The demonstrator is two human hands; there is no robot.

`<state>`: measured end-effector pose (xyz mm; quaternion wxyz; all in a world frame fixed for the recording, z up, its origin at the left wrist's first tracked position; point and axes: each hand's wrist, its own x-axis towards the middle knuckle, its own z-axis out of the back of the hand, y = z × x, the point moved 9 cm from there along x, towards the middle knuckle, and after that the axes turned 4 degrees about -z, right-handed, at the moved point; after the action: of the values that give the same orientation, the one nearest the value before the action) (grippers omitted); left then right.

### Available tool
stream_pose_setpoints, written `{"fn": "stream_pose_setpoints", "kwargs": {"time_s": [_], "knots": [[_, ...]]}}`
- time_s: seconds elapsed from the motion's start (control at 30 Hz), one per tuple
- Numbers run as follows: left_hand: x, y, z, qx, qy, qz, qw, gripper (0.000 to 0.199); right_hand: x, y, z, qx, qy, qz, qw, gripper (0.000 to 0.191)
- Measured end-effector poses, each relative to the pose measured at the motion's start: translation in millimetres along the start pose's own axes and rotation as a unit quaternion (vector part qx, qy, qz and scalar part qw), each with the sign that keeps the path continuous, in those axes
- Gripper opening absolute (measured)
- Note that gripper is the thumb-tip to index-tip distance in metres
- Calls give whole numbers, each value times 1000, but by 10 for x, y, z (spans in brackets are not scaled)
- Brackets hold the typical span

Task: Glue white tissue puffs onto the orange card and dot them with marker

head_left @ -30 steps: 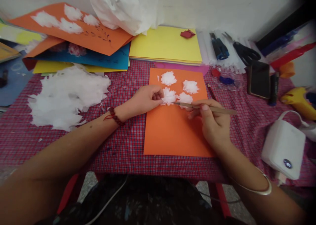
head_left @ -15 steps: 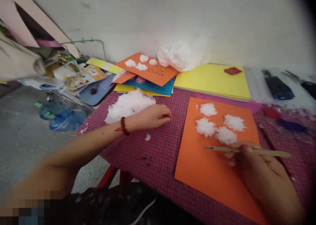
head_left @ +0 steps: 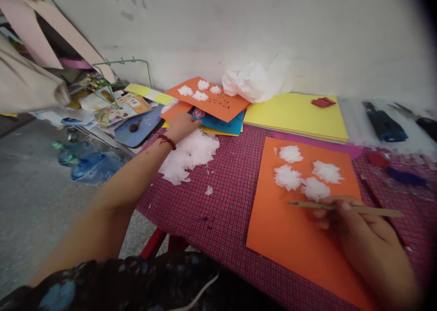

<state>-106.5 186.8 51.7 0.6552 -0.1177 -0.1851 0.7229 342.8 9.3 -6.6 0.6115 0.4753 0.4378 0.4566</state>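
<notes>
An orange sheet (head_left: 283, 229) lies on the checked tablecloth (head_left: 228, 201), with several white paper tufts (head_left: 288, 177) near its top. Over the sheet's lower right, my right hand (head_left: 355, 224) grips a thin wooden brush (head_left: 368, 210), its tip pointing left. My left hand (head_left: 184, 125) reaches to the far left of the table, at the upper edge of a pile of white paper pieces (head_left: 194, 154), beside a stack of coloured sheets. Its fingers point right; whether they hold anything is too small to tell. One small white scrap (head_left: 209, 190) lies between pile and sheet.
Behind are another orange sheet with white tufts (head_left: 211, 102), crumpled white paper (head_left: 256, 81) and a yellow stack (head_left: 297, 117) bearing a red piece (head_left: 322, 102). Dark-handled tools (head_left: 385, 122) lie at the right. Plastic bottles (head_left: 92, 165) stand on the floor at left.
My left hand has moved left and away from me, from over the tablecloth to the far edge of the white pile. My right hand with the brush has hardly moved.
</notes>
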Motion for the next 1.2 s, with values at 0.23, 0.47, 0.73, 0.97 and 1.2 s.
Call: {"fn": "stream_pose_setpoints", "kwargs": {"time_s": [0.23,0.47,0.73,0.97,1.2], "knots": [[-347,-401,219,-149,-34,-70,986,19,17,-140,11,37,24,-37,998,23],[-974,-1336,-247,-422,142,-164,880,25,0,-42,-43,31,56,40,997,21],[-1057,-1949,-979,-462,259,-202,824,9,-73,233,-176,-34,92,137,986,15],[-1088,-1910,-1239,-350,307,-281,840,9,-40,208,-147,-47,70,138,987,17],[-1369,-2161,-1175,-225,329,-416,817,13,-24,222,-138,-62,56,135,987,17]]}}
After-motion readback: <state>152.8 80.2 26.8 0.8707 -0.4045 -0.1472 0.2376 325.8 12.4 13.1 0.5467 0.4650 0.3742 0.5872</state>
